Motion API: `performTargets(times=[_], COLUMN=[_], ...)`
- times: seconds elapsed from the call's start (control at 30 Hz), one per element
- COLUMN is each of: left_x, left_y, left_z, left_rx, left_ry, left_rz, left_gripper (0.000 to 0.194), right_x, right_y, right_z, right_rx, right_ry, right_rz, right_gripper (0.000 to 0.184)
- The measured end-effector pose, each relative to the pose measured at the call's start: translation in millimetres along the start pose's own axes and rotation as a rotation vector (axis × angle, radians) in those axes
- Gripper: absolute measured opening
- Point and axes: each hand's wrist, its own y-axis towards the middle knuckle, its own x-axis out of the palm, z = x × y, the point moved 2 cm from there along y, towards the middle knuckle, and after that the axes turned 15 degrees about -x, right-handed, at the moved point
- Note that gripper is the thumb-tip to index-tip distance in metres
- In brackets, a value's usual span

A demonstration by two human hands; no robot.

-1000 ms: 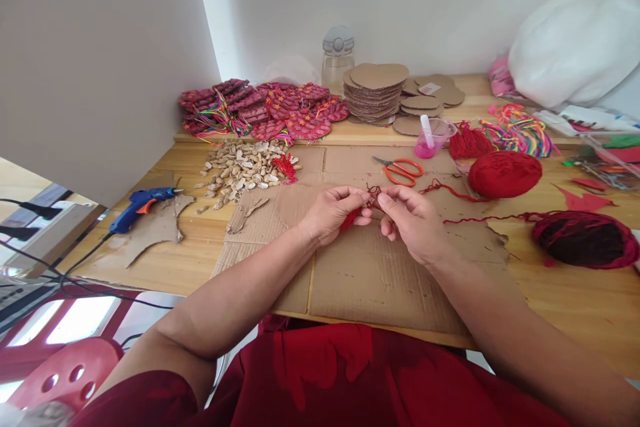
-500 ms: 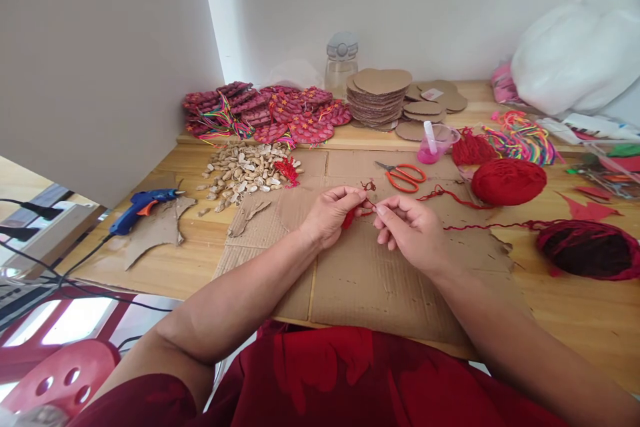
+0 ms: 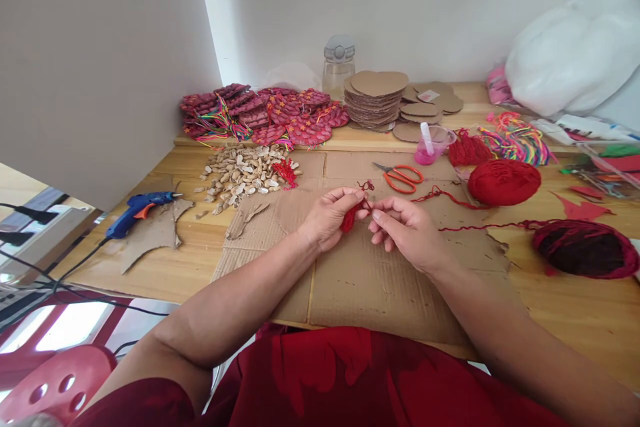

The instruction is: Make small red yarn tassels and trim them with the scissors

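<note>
My left hand [image 3: 330,217] is closed around a small bundle of red yarn [image 3: 349,217], held just above the flat cardboard sheet [image 3: 375,273]. My right hand [image 3: 407,233] sits close beside it with thumb and forefinger pinched on a thin red strand at the bundle's top. A short curly end of yarn [image 3: 367,185] sticks up between the two hands. Both hands hover over the middle of the wooden table [image 3: 170,267].
Orange scissors [image 3: 400,177], a red yarn ball [image 3: 504,181] and a dark red yarn coil [image 3: 583,248] lie right of the hands. A blue glue gun [image 3: 140,205], a shell pile [image 3: 243,173], red decorated pieces [image 3: 280,113] and stacked cardboard hearts [image 3: 375,97] lie left and behind.
My right hand has drawn slightly lower and nearer to the left hand, still pinching the strand. The left hand keeps its hold on the red bundle.
</note>
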Motion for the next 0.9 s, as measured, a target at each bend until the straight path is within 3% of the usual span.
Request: performTargets(times=[0.37, 0.6, 0.9], left_x=[2.8, 2.3, 0.2], left_y=[-1.7, -1.4, -1.6], left_z=[1.2, -2.1, -6.3], left_rx=[0.011, -0.008, -0.037], left_ry=[-0.064, -0.02, 0.154], left_rz=[-0.012, -0.043, -0.091], left_gripper=[0.027, 0.03, 0.032], right_x=[-1.6, -3.1, -12.3], right_y=[0.8, 0.8, 3.4], right_z=[-0.3, -7.8, -7.5], right_rx=[-0.026, -0.101, 0.011], right_ry=[-0.079, -0.063, 0.097], right_rz=[0.009, 0.09, -0.015], right_gripper=[0.019, 0.033, 0.028])
